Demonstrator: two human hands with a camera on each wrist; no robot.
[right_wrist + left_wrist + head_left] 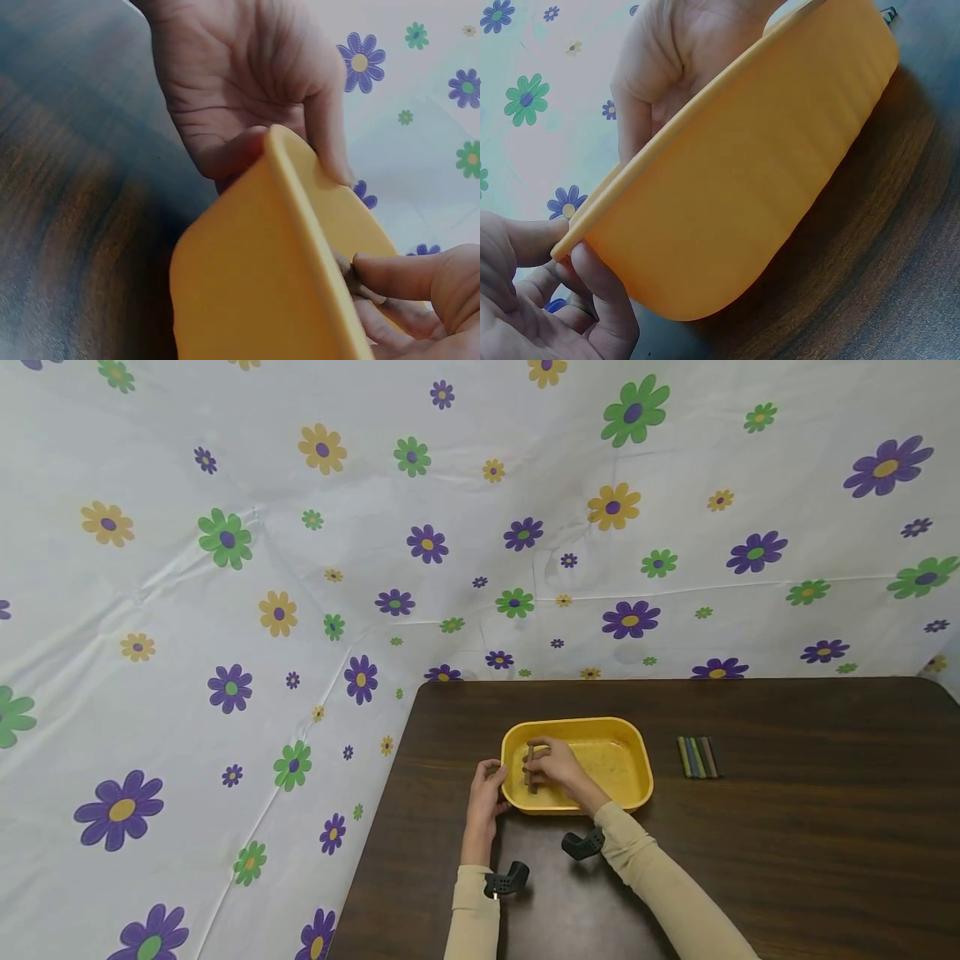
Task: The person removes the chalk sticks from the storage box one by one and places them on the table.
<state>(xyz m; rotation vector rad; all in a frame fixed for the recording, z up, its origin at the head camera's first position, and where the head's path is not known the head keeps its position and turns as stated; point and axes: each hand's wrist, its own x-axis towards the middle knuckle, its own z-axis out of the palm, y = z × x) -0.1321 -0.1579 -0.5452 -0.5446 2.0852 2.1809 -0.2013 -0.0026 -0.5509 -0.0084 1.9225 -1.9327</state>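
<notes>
A yellow plastic tray (pixel 611 768) with a raised rim rests on the dark wooden table. My left hand (pixel 486 793) pinches its left rim, thumb on the inner side and fingers outside, as the left wrist view shows at the tray's corner (pixel 682 247). My right hand (pixel 558 767) reaches over the tray's left part and holds a thin brown stick (pixel 532 764) between thumb and fingers. In the right wrist view the tray wall (pixel 240 277) covers most of that stick. What the stick is made of I cannot tell.
To the right of the tray, several thin coloured sticks (pixel 698 757) lie side by side on the table (pixel 810 827). A white cloth (pixel 465 468) with printed flowers hangs behind the table and along its left side. Black wrist cameras (pixel 507 880) sit on both sleeves.
</notes>
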